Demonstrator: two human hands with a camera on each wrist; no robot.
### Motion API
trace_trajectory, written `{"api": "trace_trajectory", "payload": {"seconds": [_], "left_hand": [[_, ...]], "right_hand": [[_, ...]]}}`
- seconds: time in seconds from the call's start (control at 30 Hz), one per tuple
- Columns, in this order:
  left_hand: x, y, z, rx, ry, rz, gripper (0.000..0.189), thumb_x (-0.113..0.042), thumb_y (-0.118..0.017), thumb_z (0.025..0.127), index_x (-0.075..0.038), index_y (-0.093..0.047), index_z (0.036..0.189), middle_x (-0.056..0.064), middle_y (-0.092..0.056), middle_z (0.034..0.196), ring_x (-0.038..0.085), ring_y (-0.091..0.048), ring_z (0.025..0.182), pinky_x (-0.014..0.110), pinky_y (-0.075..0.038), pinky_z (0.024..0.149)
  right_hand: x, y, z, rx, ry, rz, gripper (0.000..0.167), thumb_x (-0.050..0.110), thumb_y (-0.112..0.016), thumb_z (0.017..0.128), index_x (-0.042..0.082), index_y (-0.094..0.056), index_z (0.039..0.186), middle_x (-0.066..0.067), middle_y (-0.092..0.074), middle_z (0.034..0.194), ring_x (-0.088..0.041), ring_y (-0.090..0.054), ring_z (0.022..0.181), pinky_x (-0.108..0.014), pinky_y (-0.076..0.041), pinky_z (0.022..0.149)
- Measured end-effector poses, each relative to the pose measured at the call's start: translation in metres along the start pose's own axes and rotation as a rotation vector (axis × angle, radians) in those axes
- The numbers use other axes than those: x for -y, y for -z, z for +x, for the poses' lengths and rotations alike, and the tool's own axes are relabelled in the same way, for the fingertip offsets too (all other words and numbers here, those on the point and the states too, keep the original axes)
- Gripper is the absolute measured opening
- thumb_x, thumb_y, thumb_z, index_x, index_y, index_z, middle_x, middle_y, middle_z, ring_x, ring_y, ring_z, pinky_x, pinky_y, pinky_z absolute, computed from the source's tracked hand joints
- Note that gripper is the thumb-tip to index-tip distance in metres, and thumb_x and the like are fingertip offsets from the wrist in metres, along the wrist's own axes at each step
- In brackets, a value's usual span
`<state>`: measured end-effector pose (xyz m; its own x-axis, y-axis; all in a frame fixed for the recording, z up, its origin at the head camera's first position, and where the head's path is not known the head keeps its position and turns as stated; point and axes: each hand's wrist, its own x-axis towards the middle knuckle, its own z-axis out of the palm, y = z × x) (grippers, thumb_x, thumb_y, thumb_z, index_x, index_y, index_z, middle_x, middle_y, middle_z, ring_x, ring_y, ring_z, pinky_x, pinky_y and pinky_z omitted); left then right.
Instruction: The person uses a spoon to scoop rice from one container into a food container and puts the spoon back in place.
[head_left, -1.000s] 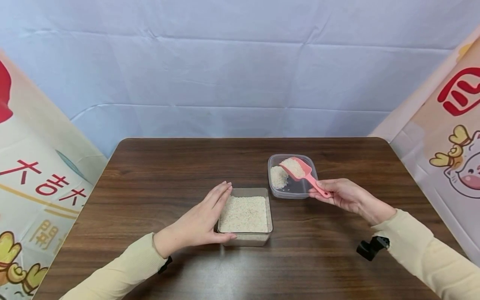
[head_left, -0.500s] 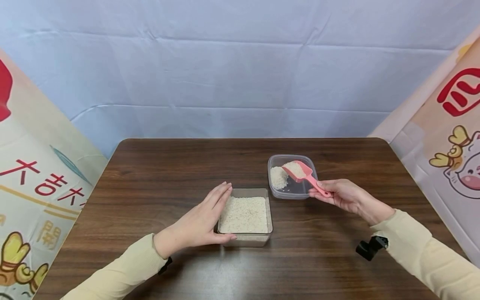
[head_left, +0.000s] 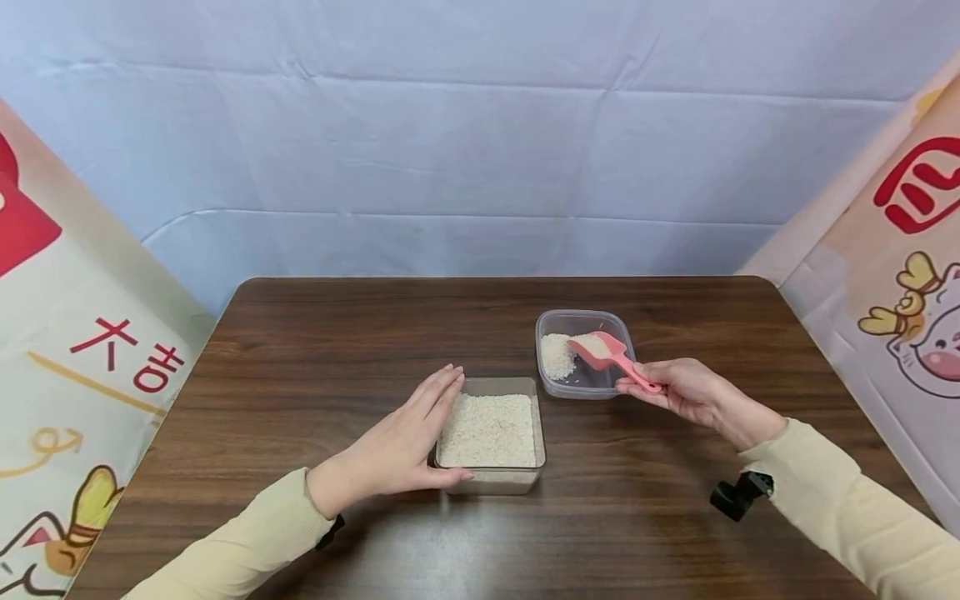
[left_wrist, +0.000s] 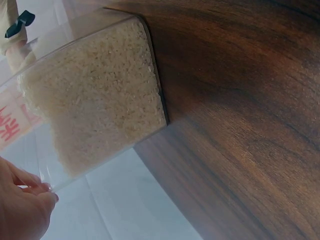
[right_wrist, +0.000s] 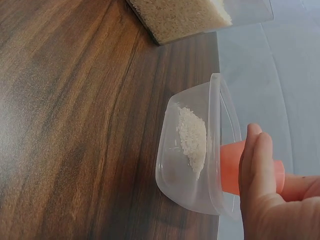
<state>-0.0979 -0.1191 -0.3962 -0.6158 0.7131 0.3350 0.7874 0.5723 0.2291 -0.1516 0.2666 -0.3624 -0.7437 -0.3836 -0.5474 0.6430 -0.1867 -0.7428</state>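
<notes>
My left hand [head_left: 397, 442] spans the left side of a smoky clear square container [head_left: 495, 479], thumb at the near wall and fingers along the far left rim. That container holds a thick layer of white rice [left_wrist: 100, 95]. My right hand [head_left: 686, 392] pinches the handle of a pink scoop [head_left: 624, 361], with rice in its bowl. The bowl of the scoop hangs tilted over a shallow clear plastic box [head_left: 585, 392]. Inside this box, a small heap of rice [right_wrist: 192, 137] lies toward its left side. In the right wrist view, my fingers partly hide the scoop.
Both containers stand on a dark brown wooden table [head_left: 360, 333], the clear box farther back and to the right. A pale cloth [head_left: 480, 150] hangs behind the table. Printed banners [head_left: 922, 275] flank it on both sides.
The scoop's bowl has dipped slightly and shifted a little right over the clear box. My left hand and both containers stay where they were. The left banner has shifted.
</notes>
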Motion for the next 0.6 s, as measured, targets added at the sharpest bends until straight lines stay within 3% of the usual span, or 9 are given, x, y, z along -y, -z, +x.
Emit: {"api": "trace_trajectory", "payload": {"seconds": [0.27,0.4,0.6], "left_hand": [[0.0000,0.0005,0.0002,-0.001,-0.004,0.001,0.101,-0.055,-0.061,0.073,0.009,-0.020,0.140,0.018,-0.019,0.147,0.030,-0.019,0.135,0.036,-0.027,0.106],[0.0001,0.0006,0.0002,-0.002,-0.004,-0.001,0.101,-0.055,-0.061,0.073,0.008,-0.019,0.140,0.018,-0.019,0.147,0.029,-0.018,0.136,0.037,-0.027,0.106],[0.0005,0.0000,0.0002,-0.003,-0.005,-0.002,0.101,-0.056,-0.061,0.074,0.007,-0.019,0.141,0.017,-0.019,0.147,0.029,-0.018,0.136,0.036,-0.027,0.107]], "right_hand": [[0.0008,-0.0014,0.0009,0.000,0.005,0.005,0.037,0.003,-0.033,0.097,-0.013,-0.022,0.129,-0.017,-0.067,0.090,-0.020,-0.066,0.087,-0.027,-0.049,0.083],[0.0019,-0.0021,0.0012,-0.007,-0.003,0.014,0.030,0.004,-0.034,0.097,-0.010,-0.032,0.123,-0.017,-0.067,0.091,-0.021,-0.066,0.088,-0.027,-0.048,0.083],[0.0036,-0.0034,0.0022,0.021,0.001,0.054,0.020,0.004,-0.036,0.096,-0.006,-0.053,0.103,-0.019,-0.067,0.091,-0.021,-0.066,0.087,-0.025,-0.048,0.083]]}}
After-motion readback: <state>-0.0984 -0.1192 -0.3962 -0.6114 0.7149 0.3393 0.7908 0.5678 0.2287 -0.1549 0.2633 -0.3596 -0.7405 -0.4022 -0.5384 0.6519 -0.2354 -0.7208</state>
